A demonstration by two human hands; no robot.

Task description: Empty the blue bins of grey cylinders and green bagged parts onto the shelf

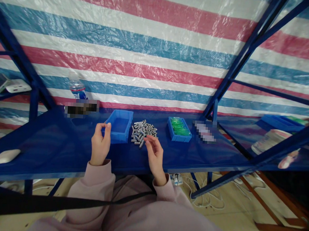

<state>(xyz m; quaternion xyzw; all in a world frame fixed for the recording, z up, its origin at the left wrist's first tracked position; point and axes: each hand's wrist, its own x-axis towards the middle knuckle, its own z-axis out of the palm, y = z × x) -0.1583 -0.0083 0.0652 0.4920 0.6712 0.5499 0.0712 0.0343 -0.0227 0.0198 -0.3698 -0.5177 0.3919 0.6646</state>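
Observation:
On the blue table sits a pile of small silvery metal cylinders [144, 130]. My right hand [154, 152] is at the pile's near right edge, its thumb and fingers bent near a cylinder; whether it grips one is too small to tell. An open blue bin [119, 137] stands left of the pile, and no contents show in it. My left hand [100, 143] is at the bin's left side, thumb and forefinger curled close together; anything between them is too small to make out. Right of the pile, a smaller blue bin [180, 137] holds green slender pieces [179, 126].
A water bottle [79, 90] and a blurred-out dark item [81, 108] are at the back left. A white rounded object [6, 156] lies front left. Another blurred item [204, 131] lies right of the small bin. Blue frame bars [233, 71] rise at both sides.

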